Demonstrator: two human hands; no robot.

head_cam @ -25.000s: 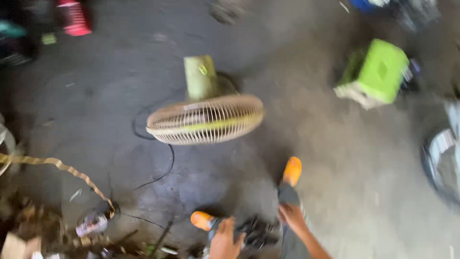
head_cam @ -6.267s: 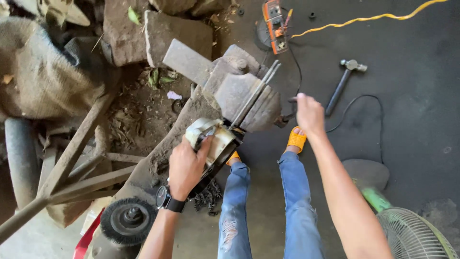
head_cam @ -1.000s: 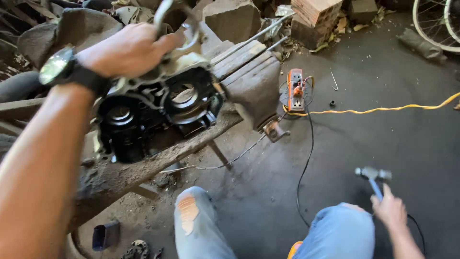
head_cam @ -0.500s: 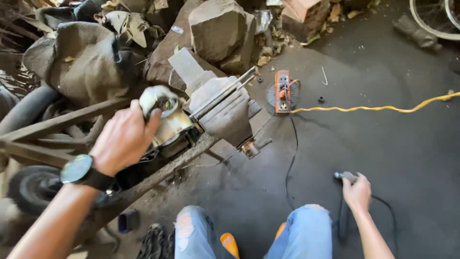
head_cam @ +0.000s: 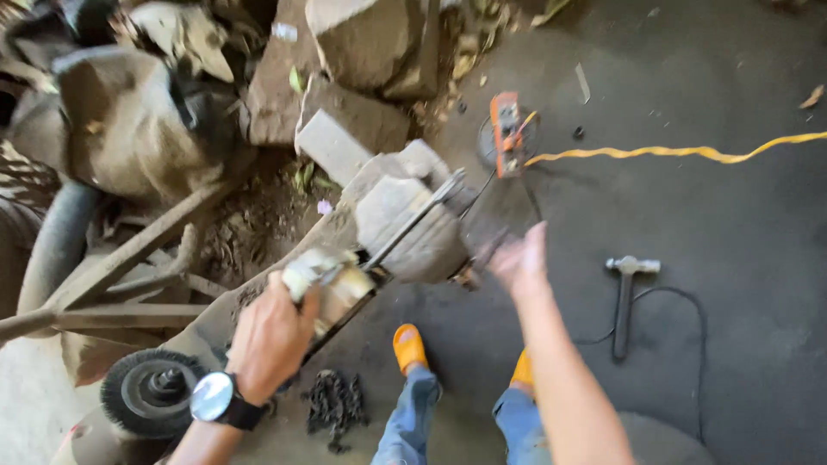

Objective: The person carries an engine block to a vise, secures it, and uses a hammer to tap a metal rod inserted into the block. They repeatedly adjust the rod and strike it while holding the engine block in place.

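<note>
My left hand [head_cam: 271, 340], with a wristwatch on it, grips a pale, dirty metal part [head_cam: 327, 280] that rests on a sloping wooden beam. A long metal bar [head_cam: 413, 224] runs from that part up across a grey stone block [head_cam: 405, 215]. My right hand [head_cam: 521, 258] is blurred, holds nothing, and hovers with spread fingers just right of the block. A hammer [head_cam: 624, 297] lies on the dark floor to the right of that hand, apart from it.
An orange power tool [head_cam: 508, 129] and a yellow cord [head_cam: 672, 153] lie on the floor at the back. Large stones [head_cam: 362, 52] and a brown sack [head_cam: 129, 120] are piled behind. A wire brush wheel [head_cam: 151, 392] and a chain [head_cam: 336, 405] lie near my orange sandals [head_cam: 409, 344].
My right hand has let go of the hammer, which now lies on the floor, and has moved up toward the stone block. My left hand keeps hold of the metal part.
</note>
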